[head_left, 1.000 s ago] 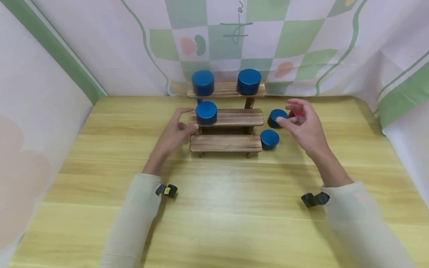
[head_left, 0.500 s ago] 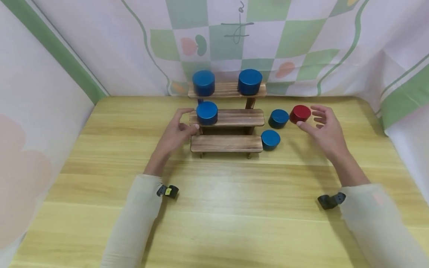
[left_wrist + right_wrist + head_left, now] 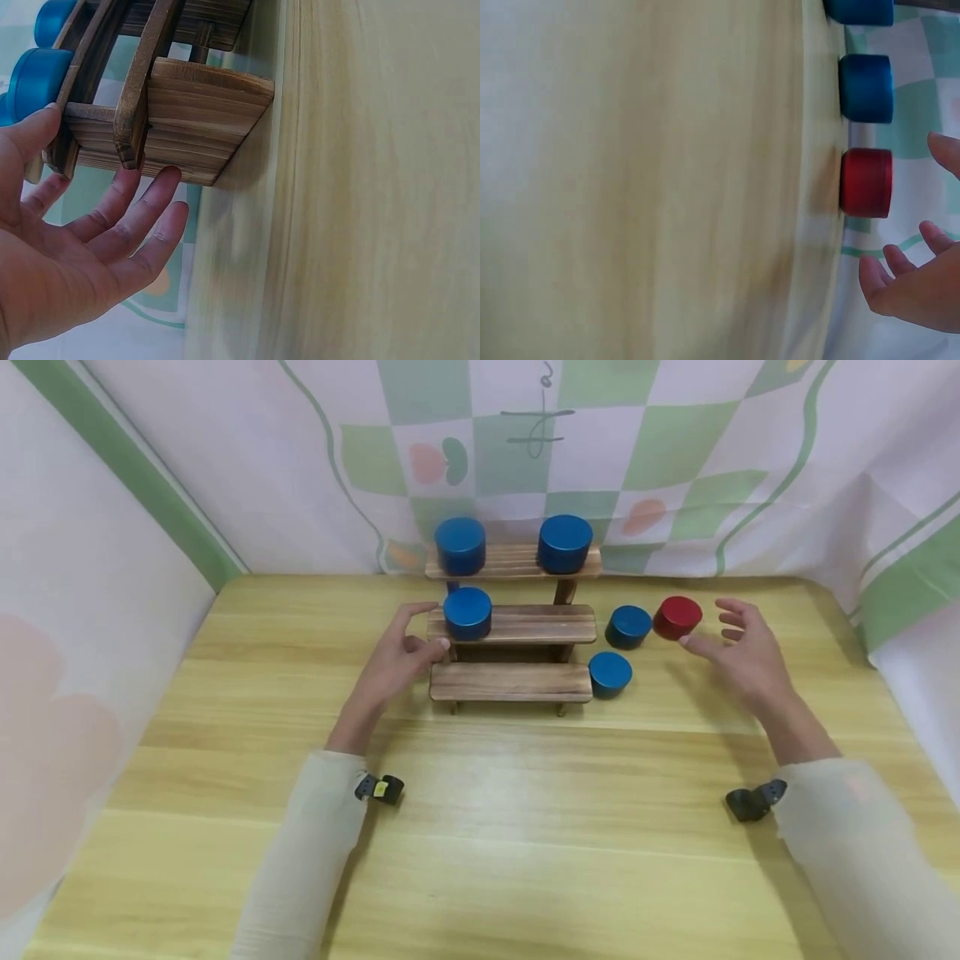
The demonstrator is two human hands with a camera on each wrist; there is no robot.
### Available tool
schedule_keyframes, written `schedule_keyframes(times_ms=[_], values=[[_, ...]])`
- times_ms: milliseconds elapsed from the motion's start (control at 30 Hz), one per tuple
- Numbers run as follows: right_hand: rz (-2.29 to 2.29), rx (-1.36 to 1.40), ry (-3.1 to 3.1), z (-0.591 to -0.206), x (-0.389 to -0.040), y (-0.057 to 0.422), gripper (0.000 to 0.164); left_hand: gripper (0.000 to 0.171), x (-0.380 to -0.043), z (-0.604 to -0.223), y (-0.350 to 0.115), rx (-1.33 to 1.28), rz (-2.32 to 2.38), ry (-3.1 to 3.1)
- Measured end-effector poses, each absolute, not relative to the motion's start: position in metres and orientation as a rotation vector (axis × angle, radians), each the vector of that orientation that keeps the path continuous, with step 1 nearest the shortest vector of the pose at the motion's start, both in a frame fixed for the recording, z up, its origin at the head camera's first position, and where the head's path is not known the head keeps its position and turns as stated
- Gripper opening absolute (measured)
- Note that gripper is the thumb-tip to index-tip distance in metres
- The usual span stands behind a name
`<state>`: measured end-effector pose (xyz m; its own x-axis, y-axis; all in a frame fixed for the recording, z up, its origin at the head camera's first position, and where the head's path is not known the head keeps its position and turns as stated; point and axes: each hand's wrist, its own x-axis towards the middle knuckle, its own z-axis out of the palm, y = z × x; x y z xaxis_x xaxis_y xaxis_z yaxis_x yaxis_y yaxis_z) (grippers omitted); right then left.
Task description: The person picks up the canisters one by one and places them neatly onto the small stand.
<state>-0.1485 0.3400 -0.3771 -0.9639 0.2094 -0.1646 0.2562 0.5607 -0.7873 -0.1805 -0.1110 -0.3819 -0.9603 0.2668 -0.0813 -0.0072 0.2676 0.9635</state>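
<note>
Five cylinders [image 3: 628, 627] are blue, one cylinder [image 3: 678, 617] red, the stand [image 3: 511, 682] streaked brown.

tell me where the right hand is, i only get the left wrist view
Observer: The right hand is beside the red cylinder, with a gap between them in the right wrist view.
Operator: anything between red and the wooden stand
Observer: Yes, a blue cylinder stands just left of the red one.
Operator: and right by the stand's right end
Observer: A second blue cylinder stands on the table beside the lowest shelf.
</note>
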Motion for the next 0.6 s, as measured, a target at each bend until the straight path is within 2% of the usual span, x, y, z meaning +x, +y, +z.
schedule_keyframes(times_ms=[167,600], values=[[-1.419,0.442,2.682,-0.381,-0.156,0.346,0.094,0.056,-0.18,-0.381,-0.11,0.234,1.766,2.301],[-1.371,0.329,2.713,-0.383,-0.175,0.335,0.094,0.056,-0.179,-0.381,-0.111,0.242,1.776,2.313]])
